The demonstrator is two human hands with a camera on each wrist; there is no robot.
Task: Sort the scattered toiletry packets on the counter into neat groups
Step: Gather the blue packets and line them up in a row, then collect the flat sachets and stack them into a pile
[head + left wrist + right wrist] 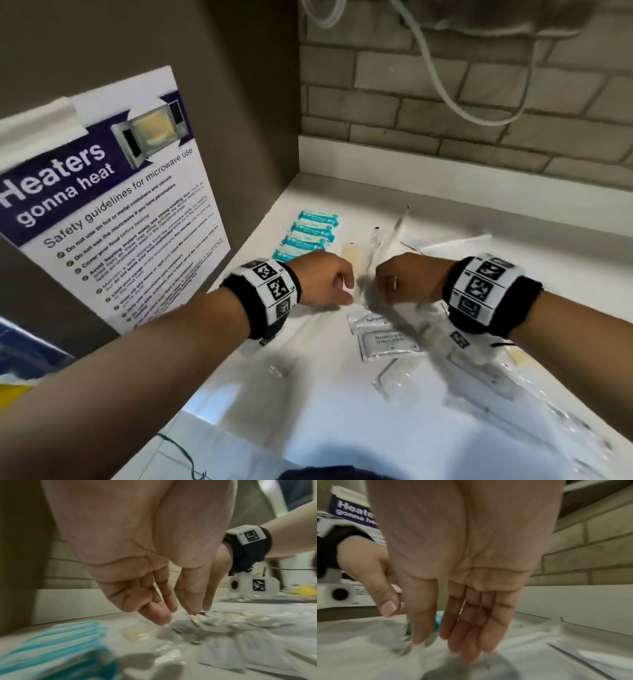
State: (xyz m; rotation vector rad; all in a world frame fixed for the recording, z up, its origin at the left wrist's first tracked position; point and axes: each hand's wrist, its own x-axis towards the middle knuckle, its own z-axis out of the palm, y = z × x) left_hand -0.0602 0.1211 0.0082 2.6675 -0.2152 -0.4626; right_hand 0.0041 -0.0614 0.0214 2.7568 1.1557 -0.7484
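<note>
On the wall at 9 o'clock hangs a microwave safety poster. On the white bench, at about 11 o'clock from the hands, a neat row of teal packets lies near the side wall, with a small cream packet just beside it.

The left hand hovers low over the bench; its grip is relaxed and a little spread, with fingers that point down, and it holds nothing that I can see. The right hand is near it, at 3 o'clock from it, with the grip also spread and fingers almost straight above blurred clear wrappers.

At 6 o'clock from the hands lie two white sachets, one printed "shampoo with conditioner". At 4 o'clock, long clear packets lie scattered.
</note>
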